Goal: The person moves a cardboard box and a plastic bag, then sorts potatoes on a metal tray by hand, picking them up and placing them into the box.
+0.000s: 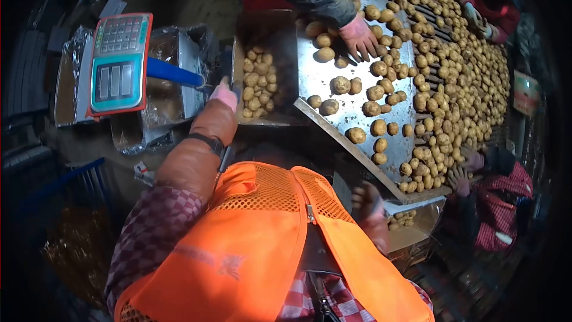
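My left hand (225, 95), in a pink and dark glove, grips the left side wall of a cardboard box (267, 123). Potatoes (259, 83) fill the lower part of this box. My right hand (369, 200) is low beside the slanted front edge of the metal sorting table (351, 116). It is dim and smeared, so its fingers do not show clearly. Loose potatoes (341, 85) lie scattered on the metal sheet.
A scale display (119, 62) on a blue post (174, 73) stands at the left near plastic-wrapped boxes. Potatoes (459, 95) crowd the slatted part of the table. A co-worker's gloved hand (359, 37) reaches over the sheet; others work at the right. Another potato box (417, 232) sits below.
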The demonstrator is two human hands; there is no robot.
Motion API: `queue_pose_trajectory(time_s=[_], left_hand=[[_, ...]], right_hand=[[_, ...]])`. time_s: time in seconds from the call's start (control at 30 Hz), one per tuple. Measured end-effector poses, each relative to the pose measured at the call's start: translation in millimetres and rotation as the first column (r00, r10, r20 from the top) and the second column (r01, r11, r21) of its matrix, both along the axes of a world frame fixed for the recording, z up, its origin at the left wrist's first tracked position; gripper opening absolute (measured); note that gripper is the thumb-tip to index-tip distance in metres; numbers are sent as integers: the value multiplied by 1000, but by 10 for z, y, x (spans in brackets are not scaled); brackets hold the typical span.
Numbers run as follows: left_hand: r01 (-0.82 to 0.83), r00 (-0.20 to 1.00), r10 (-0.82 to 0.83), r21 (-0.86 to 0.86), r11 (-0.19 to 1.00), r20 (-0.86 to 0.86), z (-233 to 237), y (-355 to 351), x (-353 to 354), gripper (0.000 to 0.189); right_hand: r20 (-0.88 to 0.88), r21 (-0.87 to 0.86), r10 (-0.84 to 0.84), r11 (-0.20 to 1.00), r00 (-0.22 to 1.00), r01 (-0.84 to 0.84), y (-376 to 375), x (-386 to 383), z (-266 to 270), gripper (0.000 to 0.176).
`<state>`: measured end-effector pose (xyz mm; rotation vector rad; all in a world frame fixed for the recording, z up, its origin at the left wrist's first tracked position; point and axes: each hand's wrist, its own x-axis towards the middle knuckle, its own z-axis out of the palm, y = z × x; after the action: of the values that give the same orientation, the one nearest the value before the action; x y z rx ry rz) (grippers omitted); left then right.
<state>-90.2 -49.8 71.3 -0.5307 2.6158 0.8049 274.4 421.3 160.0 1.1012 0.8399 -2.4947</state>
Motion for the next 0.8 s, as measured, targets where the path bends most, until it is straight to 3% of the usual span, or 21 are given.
queue_pose_trajectory(time_s=[0.03,0.07,0.1,0.13,0.33,0.5,0.67,0.7,0.73,0.8], left_hand=[[56,995,-59,32,998,75,-7,-13,-28,51],[38,996,-40,24,999,82,15,-18,-53,51],[29,995,-28,-4,1000,92,58,-1,-75,49],[25,994,-22,-30,999,105,103,34,-93,48],[43,965,-6,-136,990,261,117,145,-385,37],[189,932,-147,-99,977,331,-110,-183,-492,34],[180,904,-168,4,984,393,-37,-500,-437,39],[193,922,-181,0,981,343,207,-551,-394,37],[180,939,-150,-71,981,310,-125,-738,-293,46],[182,931,-136,-108,977,338,30,-825,-250,40]], right_hand=[[395,332,126,904,910,-270,-349,-407,110,40],[235,392,301,841,924,-374,-553,-692,49,41],[183,598,413,674,892,-435,-495,-679,-669,38],[230,646,447,595,865,-479,-627,-881,-803,38],[267,762,492,418,829,-494,-1592,-2412,-1308,38],[234,834,493,340,838,-434,-2327,-3356,-1520,37],[287,840,491,285,823,-462,-2602,-3263,-1512,37],[297,835,490,283,820,-472,-2612,-3186,-1509,37],[308,828,490,284,816,-483,-2621,-3094,-1502,37],[308,818,475,311,825,-484,-2569,-3035,-1527,37]])
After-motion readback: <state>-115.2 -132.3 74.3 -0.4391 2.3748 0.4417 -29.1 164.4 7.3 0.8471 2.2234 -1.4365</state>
